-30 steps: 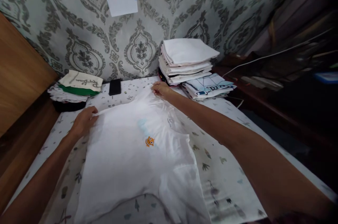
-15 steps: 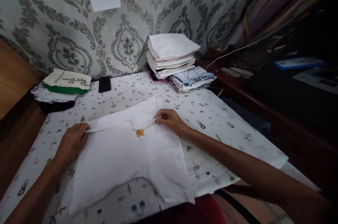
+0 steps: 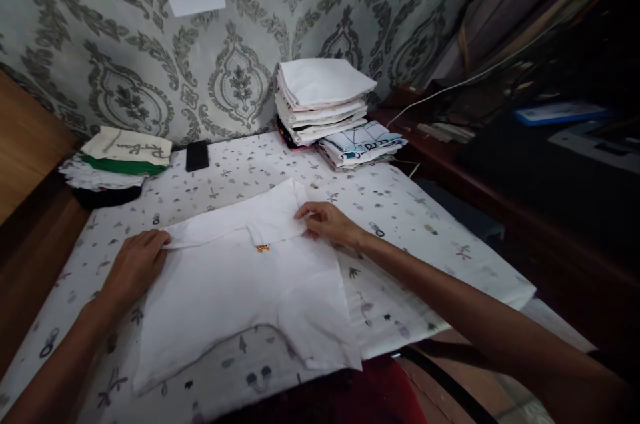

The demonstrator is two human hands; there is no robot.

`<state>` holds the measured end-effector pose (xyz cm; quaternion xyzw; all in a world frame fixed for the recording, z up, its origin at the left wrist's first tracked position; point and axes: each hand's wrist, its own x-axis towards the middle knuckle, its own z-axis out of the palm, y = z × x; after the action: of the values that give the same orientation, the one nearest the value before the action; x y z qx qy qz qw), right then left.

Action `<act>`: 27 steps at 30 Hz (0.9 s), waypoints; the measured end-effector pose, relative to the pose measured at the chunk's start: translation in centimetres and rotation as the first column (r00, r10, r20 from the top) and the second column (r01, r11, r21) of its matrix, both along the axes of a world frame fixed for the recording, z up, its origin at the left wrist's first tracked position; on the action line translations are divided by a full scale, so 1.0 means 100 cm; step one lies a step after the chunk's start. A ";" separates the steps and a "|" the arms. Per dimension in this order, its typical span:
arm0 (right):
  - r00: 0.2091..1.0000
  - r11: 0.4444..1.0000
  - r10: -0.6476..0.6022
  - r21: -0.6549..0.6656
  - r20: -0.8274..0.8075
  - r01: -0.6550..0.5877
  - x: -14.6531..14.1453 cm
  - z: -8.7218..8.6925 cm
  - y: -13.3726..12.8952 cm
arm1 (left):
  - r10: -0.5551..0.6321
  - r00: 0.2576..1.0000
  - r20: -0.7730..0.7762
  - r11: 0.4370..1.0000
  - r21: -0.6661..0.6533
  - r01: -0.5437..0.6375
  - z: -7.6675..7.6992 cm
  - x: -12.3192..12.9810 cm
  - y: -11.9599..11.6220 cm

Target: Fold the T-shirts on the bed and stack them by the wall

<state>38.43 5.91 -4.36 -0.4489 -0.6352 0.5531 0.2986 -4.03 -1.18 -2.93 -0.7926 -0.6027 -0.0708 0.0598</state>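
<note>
A white T-shirt (image 3: 235,297) lies spread on the patterned sheet, its far part folded over toward me in a flap. A small orange printed figure (image 3: 263,248) shows partly below the flap's edge. My left hand (image 3: 140,257) pinches the left end of the fold. At the right end, my right hand (image 3: 327,223) has thumb and fingers closed on the flap's cloth. The shirt's near edge curves inward at the neck opening.
Folded clothes (image 3: 323,101) stand stacked at the back, beside a lower folded pile (image 3: 363,144). Another pile (image 3: 125,157) and a black phone (image 3: 197,156) lie back left. A dark desk with a white cable (image 3: 450,92) borders the right side.
My right hand has brought the flap's right part slightly nearer me and lower, so it now covers most of the orange figure. My left hand stays at the fold's left end.
</note>
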 end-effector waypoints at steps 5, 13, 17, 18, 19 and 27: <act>0.929 0.908 -0.262 0.392 0.263 0.146 -0.007 0.011 0.050 | -0.015 1.000 0.009 0.999 -0.042 0.016 0.003 -0.001 -0.010; 0.682 0.887 -0.375 0.456 0.628 0.068 -0.033 -0.013 0.114 | 0.174 0.958 0.228 0.978 -0.153 -0.141 0.016 -0.005 0.005; 0.691 0.875 -0.389 0.479 0.609 0.071 -0.030 -0.023 0.117 | 0.268 0.954 0.135 0.962 -0.096 -0.256 0.006 -0.011 0.035; 0.709 0.868 -0.396 0.491 0.584 0.081 -0.028 -0.026 0.118 | 0.275 0.955 0.112 0.958 -0.114 -0.263 0.003 -0.012 0.039; 0.726 0.858 -0.407 0.504 0.555 0.097 -0.027 -0.028 0.119 | 0.281 0.955 0.097 0.955 -0.133 -0.267 0.001 -0.013 0.043; 0.776 0.830 -0.436 0.537 0.457 0.151 -0.020 -0.037 0.124 | 0.323 0.946 0.033 0.938 -0.146 -0.315 0.001 -0.012 0.042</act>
<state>36.43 18.31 -8.09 -0.6009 -0.7280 0.1695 0.2833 -5.23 3.00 -2.80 -0.6842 -0.7282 -0.0403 -0.0016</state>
